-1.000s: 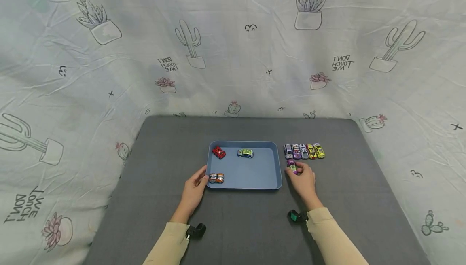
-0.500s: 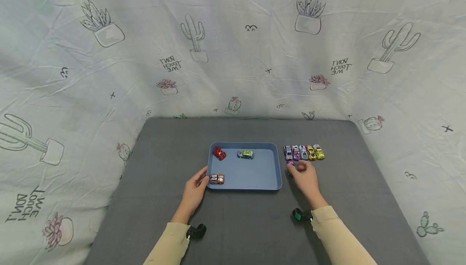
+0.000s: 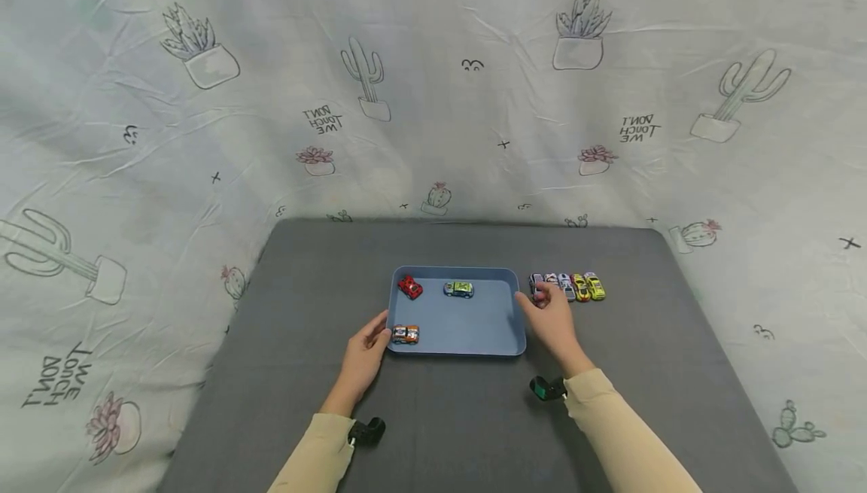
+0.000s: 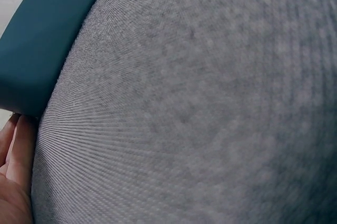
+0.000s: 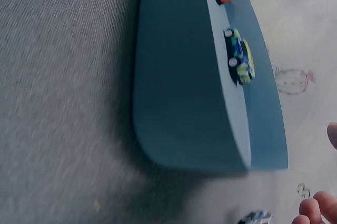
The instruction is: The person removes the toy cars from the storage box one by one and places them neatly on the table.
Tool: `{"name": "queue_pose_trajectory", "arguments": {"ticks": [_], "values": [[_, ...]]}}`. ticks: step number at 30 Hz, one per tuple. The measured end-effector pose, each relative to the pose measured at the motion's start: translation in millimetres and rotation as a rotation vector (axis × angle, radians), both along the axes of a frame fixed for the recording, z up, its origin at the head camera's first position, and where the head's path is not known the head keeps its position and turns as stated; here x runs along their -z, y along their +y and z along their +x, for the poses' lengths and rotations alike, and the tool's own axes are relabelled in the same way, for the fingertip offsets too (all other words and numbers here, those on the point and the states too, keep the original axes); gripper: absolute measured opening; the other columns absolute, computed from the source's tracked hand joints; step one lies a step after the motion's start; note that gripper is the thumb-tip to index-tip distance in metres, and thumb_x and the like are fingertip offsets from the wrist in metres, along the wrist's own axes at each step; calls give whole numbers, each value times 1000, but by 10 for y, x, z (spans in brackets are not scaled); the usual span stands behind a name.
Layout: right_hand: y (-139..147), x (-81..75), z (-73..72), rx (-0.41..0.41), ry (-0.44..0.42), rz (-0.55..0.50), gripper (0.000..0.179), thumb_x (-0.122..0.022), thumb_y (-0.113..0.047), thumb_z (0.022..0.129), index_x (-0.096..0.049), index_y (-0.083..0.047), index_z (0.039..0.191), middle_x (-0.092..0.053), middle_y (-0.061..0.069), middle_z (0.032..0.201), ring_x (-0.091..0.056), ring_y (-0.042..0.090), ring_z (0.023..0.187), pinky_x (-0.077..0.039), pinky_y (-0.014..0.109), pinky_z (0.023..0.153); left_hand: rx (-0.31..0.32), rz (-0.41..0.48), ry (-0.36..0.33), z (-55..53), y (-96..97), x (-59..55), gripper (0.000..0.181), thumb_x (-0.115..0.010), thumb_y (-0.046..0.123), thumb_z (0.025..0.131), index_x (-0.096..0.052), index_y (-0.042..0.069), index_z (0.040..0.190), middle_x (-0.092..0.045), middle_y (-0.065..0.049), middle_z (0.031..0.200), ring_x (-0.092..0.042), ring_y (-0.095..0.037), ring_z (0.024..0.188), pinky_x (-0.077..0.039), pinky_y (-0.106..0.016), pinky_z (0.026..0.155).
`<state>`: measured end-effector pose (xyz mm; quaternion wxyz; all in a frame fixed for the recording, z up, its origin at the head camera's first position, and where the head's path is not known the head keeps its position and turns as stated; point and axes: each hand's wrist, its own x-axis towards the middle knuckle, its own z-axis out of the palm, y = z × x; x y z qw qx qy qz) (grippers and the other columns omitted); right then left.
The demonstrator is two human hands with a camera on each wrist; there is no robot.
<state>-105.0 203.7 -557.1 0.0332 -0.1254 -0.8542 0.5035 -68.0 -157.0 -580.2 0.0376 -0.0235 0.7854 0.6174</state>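
My left hand (image 3: 362,361) touches the left side of a shallow blue tray (image 3: 467,353). In the left wrist view, its fairly straight fingers (image 4: 22,150) meet the tray's outer wall (image 4: 47,39). A red toy car (image 3: 410,287), a yellow-green and blue toy car (image 3: 458,290) and an orange-white toy car (image 3: 406,335) are in the tray. My right hand (image 3: 552,324) is beside the tray's right rim, thumb and fingers apart; the right wrist view shows nothing between the visible tips. A purple toy car (image 3: 539,298) is mostly hidden under its fingers.
Several toy cars stand in a row right of the tray, including a yellow-red one (image 3: 580,287) and a yellow one (image 3: 594,286). My right hand partly covers the leftmost ones. A grey cloth (image 3: 447,425) covers the table; a cactus-print curtain (image 3: 420,117) hangs behind.
My right hand pinched the purple toy car, then loosened its fingers. It has since shifted left toward the tray's rim. The left hand and tray stay put.
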Motion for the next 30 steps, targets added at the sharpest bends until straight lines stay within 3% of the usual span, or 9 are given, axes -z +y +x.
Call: {"name": "queue_pose_trajectory", "arguments": {"ticks": [3,7,10,14,18,30], "values": [[-88,-26,-42,-43,11,19,68,-69,-44,89,-48,1,135,-52,19,117,-49,31,103,-44,44,85,1,-6,1,20,29,-123,42,-53,11,101,-49,4,142,-51,-21,137,-49,-33,126,-38,-51,104],[-195,-56,-93,-90,21,23,67,-69,-44,88,-49,0,135,-53,19,118,-50,30,103,-45,43,84,-7,0,-1,-7,0,27,43,-56,21,100,-50,13,142,-53,-14,138,-51,-26,125,-41,-46,102],[-267,-70,-132,-123,6,7,67,-69,-46,88,-49,-3,135,-52,17,119,-50,28,105,-45,44,86,7,15,-6,1,-7,16,44,-57,22,99,-50,15,143,-53,-12,139,-51,-25,125,-42,-45,102],[-372,-63,-189,-180,-9,-22,65,-69,-45,88,-50,-4,135,-53,16,121,-50,27,105,-45,44,87,15,17,11,43,29,-176,43,-55,12,100,-49,4,141,-52,-20,137,-51,-32,124,-40,-49,102],[-468,-39,-227,-234,3,-38,61,-70,-41,89,-52,-3,133,-54,17,120,-51,28,104,-46,45,86,6,3,32,54,44,-188,42,-56,10,99,-50,4,140,-54,-20,135,-52,-32,123,-42,-49,101],[-737,69,-301,-269,-37,-28,61,-71,-36,89,-48,-5,137,-48,16,129,-52,27,106,-49,41,81,14,10,14,94,34,-225,42,-55,11,100,-50,2,141,-54,-21,135,-52,-33,124,-41,-49,101]]}}
